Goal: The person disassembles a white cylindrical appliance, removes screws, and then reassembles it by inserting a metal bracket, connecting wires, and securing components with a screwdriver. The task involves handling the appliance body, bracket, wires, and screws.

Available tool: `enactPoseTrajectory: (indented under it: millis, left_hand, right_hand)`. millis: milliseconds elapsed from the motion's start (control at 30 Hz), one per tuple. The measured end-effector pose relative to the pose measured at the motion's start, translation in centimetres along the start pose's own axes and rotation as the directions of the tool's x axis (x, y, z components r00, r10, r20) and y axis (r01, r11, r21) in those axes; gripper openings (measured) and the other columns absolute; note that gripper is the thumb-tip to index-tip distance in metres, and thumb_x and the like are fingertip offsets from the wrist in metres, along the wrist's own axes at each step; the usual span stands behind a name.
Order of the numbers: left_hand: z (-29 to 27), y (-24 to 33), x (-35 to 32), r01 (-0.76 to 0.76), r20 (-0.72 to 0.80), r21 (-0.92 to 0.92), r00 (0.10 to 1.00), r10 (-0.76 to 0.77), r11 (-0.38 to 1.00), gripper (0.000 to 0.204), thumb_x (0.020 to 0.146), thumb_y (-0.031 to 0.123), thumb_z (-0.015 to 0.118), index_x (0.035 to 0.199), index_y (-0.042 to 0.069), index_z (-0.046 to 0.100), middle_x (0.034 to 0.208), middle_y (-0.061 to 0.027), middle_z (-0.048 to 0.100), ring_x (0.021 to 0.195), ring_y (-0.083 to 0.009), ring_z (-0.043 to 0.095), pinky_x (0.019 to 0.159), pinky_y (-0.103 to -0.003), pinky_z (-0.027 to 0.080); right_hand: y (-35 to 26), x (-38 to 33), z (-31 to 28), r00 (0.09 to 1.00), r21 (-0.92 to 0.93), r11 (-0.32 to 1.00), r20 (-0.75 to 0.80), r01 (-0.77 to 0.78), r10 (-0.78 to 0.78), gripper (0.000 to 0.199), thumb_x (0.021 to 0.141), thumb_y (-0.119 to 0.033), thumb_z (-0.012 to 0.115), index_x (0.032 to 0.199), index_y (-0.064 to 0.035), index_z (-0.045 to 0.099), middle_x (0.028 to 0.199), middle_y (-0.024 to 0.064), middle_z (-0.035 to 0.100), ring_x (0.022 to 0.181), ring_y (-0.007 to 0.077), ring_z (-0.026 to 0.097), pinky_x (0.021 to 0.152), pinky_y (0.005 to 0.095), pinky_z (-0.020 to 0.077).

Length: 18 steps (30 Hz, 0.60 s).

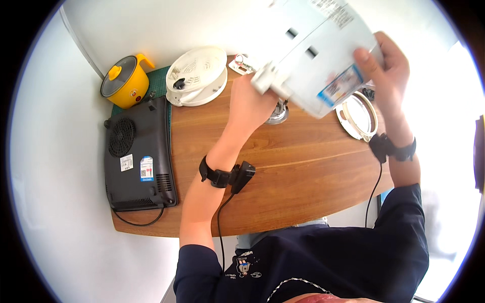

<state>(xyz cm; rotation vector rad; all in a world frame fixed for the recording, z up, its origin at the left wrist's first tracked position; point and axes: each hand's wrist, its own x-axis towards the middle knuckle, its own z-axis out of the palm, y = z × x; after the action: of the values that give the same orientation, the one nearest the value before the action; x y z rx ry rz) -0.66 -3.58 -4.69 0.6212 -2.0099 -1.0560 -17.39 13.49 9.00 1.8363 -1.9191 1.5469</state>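
Clamping smooth, curved plastic housing (319, 63): right hand (390, 70) | left hand (251, 103): grip hidden

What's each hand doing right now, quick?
Left hand: at the white fitting; fingers hidden, so its grip cannot be told.
Right hand: closed, holding the pale casing.

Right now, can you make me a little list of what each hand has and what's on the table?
Left hand: at the white projecting part of the pale casing, fingers mostly hidden
Right hand: holding the pale casing's right side
Table left: black vented appliance, yellow pot
Table back: round white part
Table right: pale ring
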Motion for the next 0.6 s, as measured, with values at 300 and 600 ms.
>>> enactPoseTrajectory:
  millis: [300, 600]
  left_hand:
    - [1.6, -1.7, -1.3, -0.064, -0.011, 0.025, 0.998, 0.064, 0.998, 0.018, 0.088, 0.016, 0.077, 0.096, 0.000, 0.078, 0.073, -0.0132, 0.073, 0.061, -0.0224, 0.067, 0.058, -0.032, 0.051]
    - [1.6, -2.3, -2.8, -0.063, 0.024, 0.024, 0.998, 0.063, 0.998, 0.019, 0.088, 0.016, 0.076, 0.098, 0.000, 0.077, 0.076, -0.0130, 0.073, 0.064, -0.0224, 0.068, 0.061, -0.033, 0.051]
  right_hand:
    - [-3.7, -2.8, 4.5, 0.817, -0.177, 0.802, 0.220, 0.570, -0.533, 0.042, 0.073, -0.030, 0.092, 0.076, -0.0036, 0.059, 0.064, 0.0065, 0.054, 0.053, 0.0225, 0.050, 0.050, 0.0338, 0.0378]
    - [-2.9, -4.1, 5.3, 0.755, -0.177, 0.735, 0.206, 0.654, -0.623, 0.037, 0.070, -0.028, 0.089, 0.073, -0.0094, 0.057, 0.063, 0.0000, 0.051, 0.052, 0.0186, 0.048, 0.050, 0.0322, 0.0334]
